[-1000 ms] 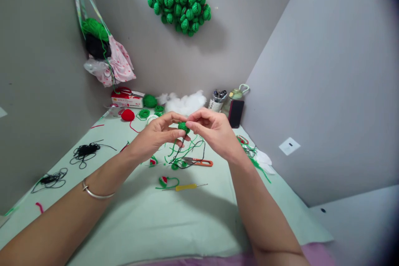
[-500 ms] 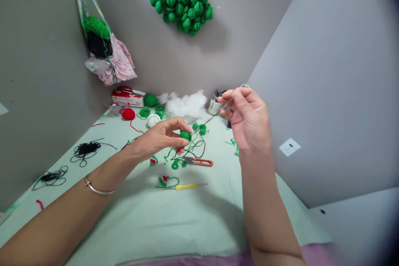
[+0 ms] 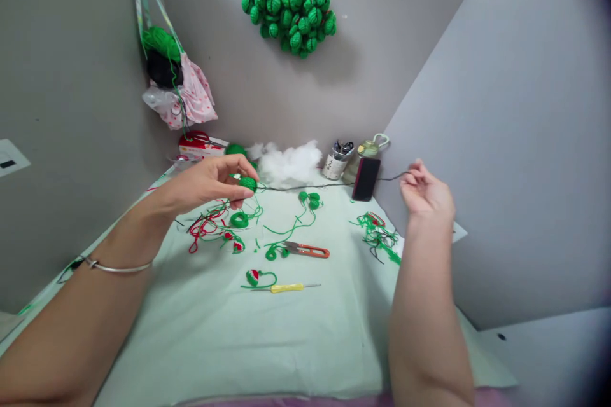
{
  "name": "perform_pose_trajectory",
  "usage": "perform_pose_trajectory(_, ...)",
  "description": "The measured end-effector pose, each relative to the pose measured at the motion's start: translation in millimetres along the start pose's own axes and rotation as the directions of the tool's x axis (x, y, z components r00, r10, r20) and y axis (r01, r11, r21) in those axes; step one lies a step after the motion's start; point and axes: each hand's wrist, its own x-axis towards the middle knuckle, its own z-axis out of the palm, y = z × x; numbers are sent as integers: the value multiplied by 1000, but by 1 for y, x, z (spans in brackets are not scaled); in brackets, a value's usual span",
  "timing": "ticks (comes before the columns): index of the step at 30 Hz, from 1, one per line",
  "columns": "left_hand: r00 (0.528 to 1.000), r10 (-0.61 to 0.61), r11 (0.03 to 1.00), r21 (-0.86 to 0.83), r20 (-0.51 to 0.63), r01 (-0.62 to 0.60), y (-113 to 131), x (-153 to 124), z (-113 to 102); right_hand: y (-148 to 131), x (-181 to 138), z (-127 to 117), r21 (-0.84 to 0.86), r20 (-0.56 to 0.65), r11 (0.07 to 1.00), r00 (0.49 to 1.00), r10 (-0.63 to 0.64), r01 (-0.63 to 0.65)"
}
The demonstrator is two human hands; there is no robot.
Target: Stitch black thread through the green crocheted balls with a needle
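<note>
Pinched between the thumb and fingers of my left hand (image 3: pixel 210 181) is a small green crocheted ball (image 3: pixel 248 184). A dark strand of yarn (image 3: pixel 310 186) runs from it, nearly straight and level, across to my right hand (image 3: pixel 426 191). The right fingers are closed on the yarn's far end; whether a needle is among them I cannot make out. Below the hands lie orange-handled thread snips (image 3: pixel 308 250), a yellow-handled crochet hook (image 3: pixel 286 288) and a little green, white and red crocheted piece (image 3: pixel 252 277).
White stuffing (image 3: pixel 289 162) lies along the back wall, beside a pen holder (image 3: pixel 335 164) and a propped phone (image 3: pixel 366 179). Green yarn scraps (image 3: pixel 379 238) sit at right, tangled red yarn (image 3: pixel 207 226) at left. A cluster of green crocheted balls (image 3: pixel 291 3) hangs above.
My right hand has moved away to the right and slightly down, drawing the dark yarn out long. My left hand has shifted left and up with the ball.
</note>
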Motion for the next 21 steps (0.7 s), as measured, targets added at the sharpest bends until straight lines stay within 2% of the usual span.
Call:
perform_pose_trajectory(2, 1000, 1, 1000, -24, 21, 0, 3, 0, 9, -5, -14, 42, 15, 42, 1000, 999, 24, -25)
perform_pose_trajectory(4, 1000, 7, 999, -35, 26, -6, 5, 0, 17, -12, -37, 93, 45, 211, 985, 965, 156, -169)
perform_pose_trajectory(6, 1000, 22, 999, -24, 15, -21, 7, 1, 22, -20, -62, 139, -30, 409, 963, 876, 256, -268)
perform_pose_trajectory(8, 999, 42, 999, -2, 2, -42, 6, 2, 23, -26, -82, 168, -120, 570, 945, 758, 317, -304)
perform_pose_trajectory(11, 998, 62, 997, 36, -22, -61, 5, 3, 21, -29, -95, 176, -173, 706, 935, 623, 338, -311)
perform_pose_trajectory(14, 996, 74, 995, 73, -50, -70, 3, 3, 18, -27, -90, 163, -136, 760, 924, 561, 329, -357)
perform_pose_trajectory(16, 995, 85, 993, 92, -55, -79, 3, 2, 17, -25, -85, 157, -69, 762, 902, 561, 323, -427)
perform_pose_trajectory(17, 995, 86, 992, 97, -50, -81, 4, 1, 17, -25, -81, 156, -29, 747, 888, 580, 325, -460)
perform_pose_trajectory(19, 996, 84, 992, 98, -39, -80, 5, 0, 17, -26, -74, 153, 55, 673, 870, 661, 330, -491)
perform_pose_trajectory(21, 996, 78, 993, 97, -45, -74, 5, 0, 15, -31, -65, 144, 146, 544, 883, 781, 305, -447)
